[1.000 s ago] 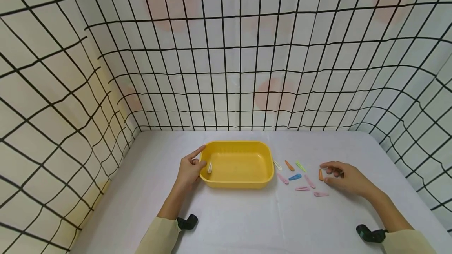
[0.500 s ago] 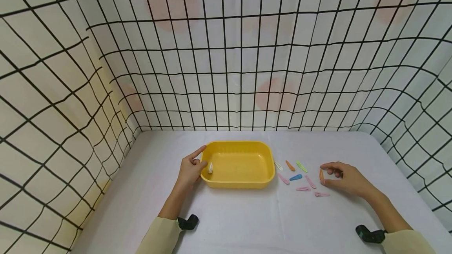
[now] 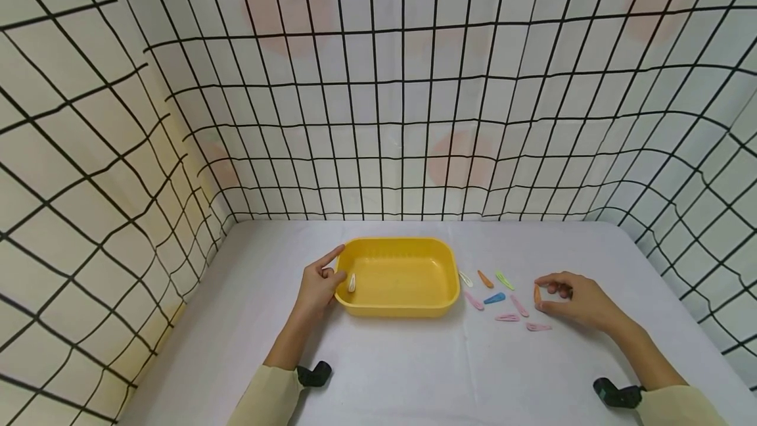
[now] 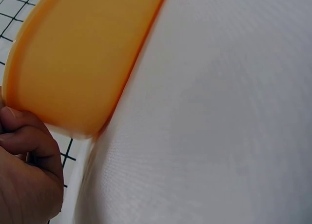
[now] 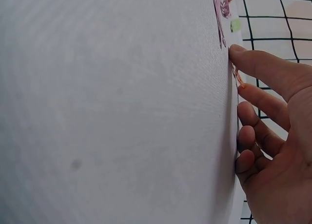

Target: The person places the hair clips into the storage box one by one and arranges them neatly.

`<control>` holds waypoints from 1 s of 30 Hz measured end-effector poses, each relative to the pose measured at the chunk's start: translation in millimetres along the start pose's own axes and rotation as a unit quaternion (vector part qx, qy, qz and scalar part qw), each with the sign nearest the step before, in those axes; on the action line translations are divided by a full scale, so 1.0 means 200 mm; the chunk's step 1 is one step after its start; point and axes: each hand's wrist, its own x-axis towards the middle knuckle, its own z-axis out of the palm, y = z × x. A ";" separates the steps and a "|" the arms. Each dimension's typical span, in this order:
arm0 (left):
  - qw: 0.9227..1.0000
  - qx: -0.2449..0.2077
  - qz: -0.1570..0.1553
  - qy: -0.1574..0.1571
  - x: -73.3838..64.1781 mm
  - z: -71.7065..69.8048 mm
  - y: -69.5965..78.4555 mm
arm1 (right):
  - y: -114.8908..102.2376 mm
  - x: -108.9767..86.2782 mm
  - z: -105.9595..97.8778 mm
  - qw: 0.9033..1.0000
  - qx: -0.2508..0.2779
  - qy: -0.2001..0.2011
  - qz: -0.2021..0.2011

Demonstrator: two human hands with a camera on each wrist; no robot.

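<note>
My left hand (image 3: 315, 288) grips the left rim of a yellow plastic tray (image 3: 397, 311), thumb over the edge and index finger stretched along it. A white snap hair clip (image 3: 351, 283) lies inside the tray near that thumb. On the right, my right hand (image 3: 576, 298) pinches an orange hair clip (image 3: 537, 294) between thumb and index finger, low at the cloth. The right wrist view shows the hand (image 5: 278, 131) with its other fingers curled on the cloth, the clip mostly hidden.
Between tray and right hand lie several hair clips: a white one (image 3: 466, 278), another orange one (image 3: 485, 279), a green one (image 3: 504, 280), a blue one (image 3: 494, 298) and several pink ones, such as one (image 3: 506, 317) in front. Black-grid cloth walls (image 3: 390, 104) surround the white table (image 3: 414, 373).
My right thumb has come in against the near end of the orange clip, so thumb and index finger now pinch it. The left hand and tray stay in place.
</note>
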 end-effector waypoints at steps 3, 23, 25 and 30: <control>1.000 0.000 0.000 -0.002 0.00 0.00 0.00 | 0.00 0.00 0.00 1.000 0.001 0.003 -0.001; 1.000 0.006 0.004 -0.011 -0.01 -0.01 0.01 | -0.12 0.04 -0.04 0.999 -0.012 0.031 -0.020; 1.000 0.006 0.006 -0.010 -0.01 -0.01 0.01 | -0.15 0.05 -0.05 0.999 -0.013 0.037 -0.029; 1.000 0.009 0.008 -0.006 -0.01 -0.01 0.01 | -0.23 0.07 -0.08 0.998 -0.017 0.044 -0.046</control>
